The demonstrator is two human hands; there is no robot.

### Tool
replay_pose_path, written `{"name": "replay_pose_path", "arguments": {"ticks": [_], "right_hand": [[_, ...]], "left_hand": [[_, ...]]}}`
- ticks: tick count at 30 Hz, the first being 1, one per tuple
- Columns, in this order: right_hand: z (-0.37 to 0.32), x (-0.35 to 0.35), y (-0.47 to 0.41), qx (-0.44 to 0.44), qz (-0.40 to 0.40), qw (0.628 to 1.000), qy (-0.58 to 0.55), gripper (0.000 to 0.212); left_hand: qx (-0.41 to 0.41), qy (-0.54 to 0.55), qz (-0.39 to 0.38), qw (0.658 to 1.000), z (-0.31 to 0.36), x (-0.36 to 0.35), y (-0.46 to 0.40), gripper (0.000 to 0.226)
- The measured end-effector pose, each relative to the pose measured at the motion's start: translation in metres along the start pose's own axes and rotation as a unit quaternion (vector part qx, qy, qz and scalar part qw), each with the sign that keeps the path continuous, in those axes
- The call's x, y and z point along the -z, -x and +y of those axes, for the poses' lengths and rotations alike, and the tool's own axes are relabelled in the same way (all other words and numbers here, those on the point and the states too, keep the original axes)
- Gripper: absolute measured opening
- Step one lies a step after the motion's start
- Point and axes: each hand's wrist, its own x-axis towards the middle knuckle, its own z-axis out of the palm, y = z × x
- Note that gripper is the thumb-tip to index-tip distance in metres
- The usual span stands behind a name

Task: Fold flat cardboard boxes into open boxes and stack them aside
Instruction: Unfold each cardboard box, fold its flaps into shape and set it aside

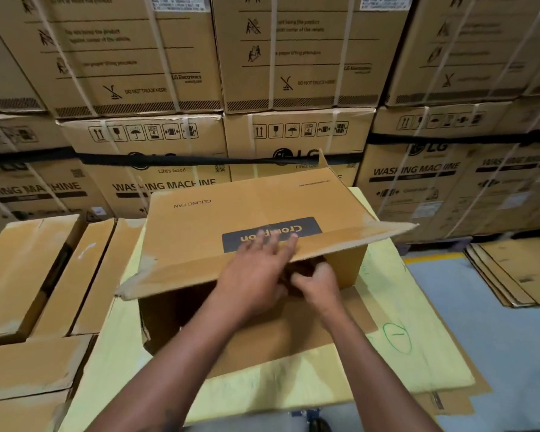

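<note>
Lying directly ahead, the box [256, 213] is stretching its long axis left to right. The left hand [256, 272] is pressing spread fingers on the near flap [175, 275]; the right hand [318, 282], equally near, is curling under its edge.

a pale yellow sheet [412, 310] covers the tabletop, with green pen marks on its right side. a brown box [240, 219] lies on its side on the sheet, its open end facing the person. brown card [462, 400] sticks out from under the sheet at the near right corner. just to the left sit more boxes [44, 275], packed close together. on the right, the grey floor [496, 322] holds a pile of flat card [521, 272].
</note>
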Motion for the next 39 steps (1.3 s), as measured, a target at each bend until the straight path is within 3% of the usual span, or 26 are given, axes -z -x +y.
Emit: {"name": "replay_pose_path", "arguments": {"ticks": [2,4,7,10,13,15,19,21,23,28,34,37,39], "right_hand": [[0.012,0.006,-0.020,-0.019,0.044,0.998,0.044,0.032],[0.031,0.017,-0.045,-0.041,0.094,0.993,0.059,0.034],[0.052,0.025,-0.068,-0.036,0.154,0.974,0.164,0.050],[0.057,0.023,-0.074,-0.007,0.255,0.914,0.314,0.059],[0.053,0.047,-0.087,-0.055,0.315,0.912,0.255,0.071],[0.060,0.066,-0.094,-0.034,0.324,0.918,0.226,0.072],[0.076,0.101,-0.095,0.041,0.363,0.922,0.130,0.044],[0.073,0.135,-0.107,0.021,0.385,0.921,0.065,0.028],[0.068,0.176,-0.132,-0.029,0.414,0.910,-0.003,0.035],[0.049,0.204,-0.189,-0.073,0.342,0.936,-0.049,0.057],[-0.003,0.163,-0.246,-0.027,0.196,0.979,0.039,0.027],[-0.009,0.152,-0.272,-0.014,0.185,0.981,0.063,0.021],[-0.011,0.156,-0.292,-0.025,0.230,0.971,0.055,0.020]], "left_hand": [[-0.003,-0.055,0.059,0.997,0.005,-0.003,-0.019,0.054],[-0.002,-0.064,0.071,0.995,0.006,0.003,-0.033,0.033],[0.013,-0.005,-0.004,1.000,0.008,0.030,-0.052,0.025],[0.027,0.057,-0.060,0.996,0.002,0.054,-0.073,0.020],[0.049,0.102,-0.088,0.990,-0.011,0.065,-0.091,0.014],[0.061,0.124,-0.115,0.984,-0.020,0.068,-0.104,0.010],[0.098,0.164,-0.143,0.971,-0.022,0.067,-0.130,0.023],[0.102,0.161,-0.145,0.971,-0.017,0.066,-0.141,0.032],[0.101,0.160,-0.138,0.972,-0.010,0.068,-0.153,0.035],[0.054,0.131,-0.106,0.984,0.018,0.059,-0.188,0.036],[0.065,0.132,-0.086,0.985,0.043,0.044,-0.246,0.039],[0.079,0.145,-0.090,0.982,0.038,0.042,-0.262,0.034],[0.090,0.124,-0.082,0.985,0.035,0.039,-0.270,0.030]]}}
